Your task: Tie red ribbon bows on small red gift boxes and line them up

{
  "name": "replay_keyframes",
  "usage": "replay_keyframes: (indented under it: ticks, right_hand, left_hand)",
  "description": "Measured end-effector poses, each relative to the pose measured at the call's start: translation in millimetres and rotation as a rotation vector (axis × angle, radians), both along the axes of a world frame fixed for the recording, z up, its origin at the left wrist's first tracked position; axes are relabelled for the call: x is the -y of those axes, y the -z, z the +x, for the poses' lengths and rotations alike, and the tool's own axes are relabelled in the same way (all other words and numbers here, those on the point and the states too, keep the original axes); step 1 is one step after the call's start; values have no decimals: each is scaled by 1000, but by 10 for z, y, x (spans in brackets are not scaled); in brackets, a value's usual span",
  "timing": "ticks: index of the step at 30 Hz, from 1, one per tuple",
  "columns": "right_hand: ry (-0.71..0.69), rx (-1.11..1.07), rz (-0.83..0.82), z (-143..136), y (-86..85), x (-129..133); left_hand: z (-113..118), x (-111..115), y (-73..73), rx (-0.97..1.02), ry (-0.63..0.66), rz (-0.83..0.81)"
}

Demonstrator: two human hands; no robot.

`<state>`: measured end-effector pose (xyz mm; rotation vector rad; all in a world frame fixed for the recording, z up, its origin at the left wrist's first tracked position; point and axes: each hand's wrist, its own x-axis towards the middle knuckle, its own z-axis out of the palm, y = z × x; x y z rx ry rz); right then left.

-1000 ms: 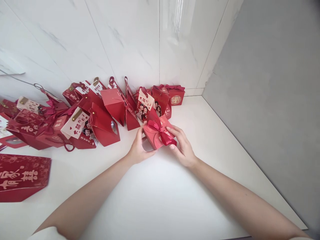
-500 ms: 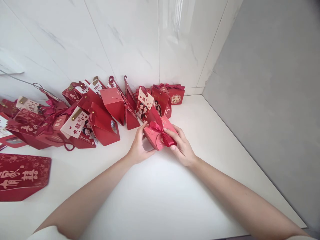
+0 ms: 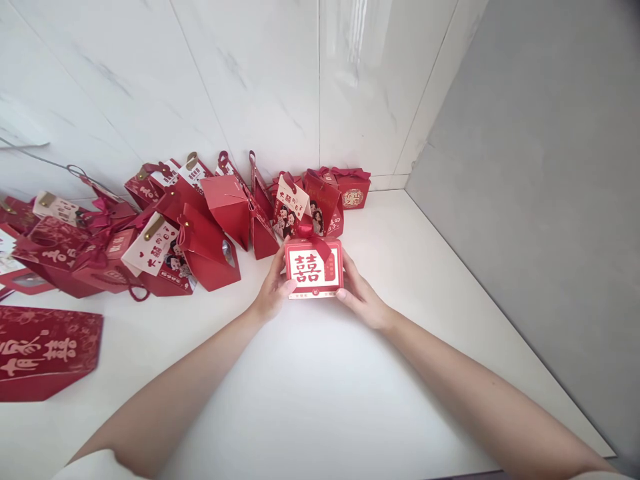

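Observation:
A small red gift box with a white printed front, a large red double character and a red ribbon bow on top is held in front of me. My left hand grips its left side, with the thumb on the lower front corner. On the right side my right hand is closed around it, thumb at the lower right of the front. The other fingers of both hands are partly hidden behind the box. Just behind it stand a box with a cartoon couple tag and a dark red box.
Several red gift boxes, among them a plain red one, crowd the left along the tiled wall. A large dark red box lies at the near left. Another ribboned box stands at the back. A grey panel borders the white table.
The gift box has turned in my hands: its ribboned top was facing me, and now its white printed front does. Both hands have shifted their hold to its sides.

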<state>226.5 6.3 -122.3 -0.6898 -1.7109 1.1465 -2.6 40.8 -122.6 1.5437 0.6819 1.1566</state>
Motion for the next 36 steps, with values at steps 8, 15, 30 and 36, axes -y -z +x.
replay_keyframes:
  ticks: [8, 15, 30, 36]
  right_hand:
    - [64, -20, -30, 4, 39, -21]
    - [321, 96, 138, -12, 99, -2]
    - [583, 274, 562, -101, 73, 67]
    - [481, 240, 572, -129, 11, 154]
  left_hand:
    - [-9, -32, 20, -69, -11, -38]
    - [-11, 27, -9, -196, -81, -172]
    - [13, 109, 9, -319, -25, 129]
    - [43, 119, -35, -213, -28, 146]
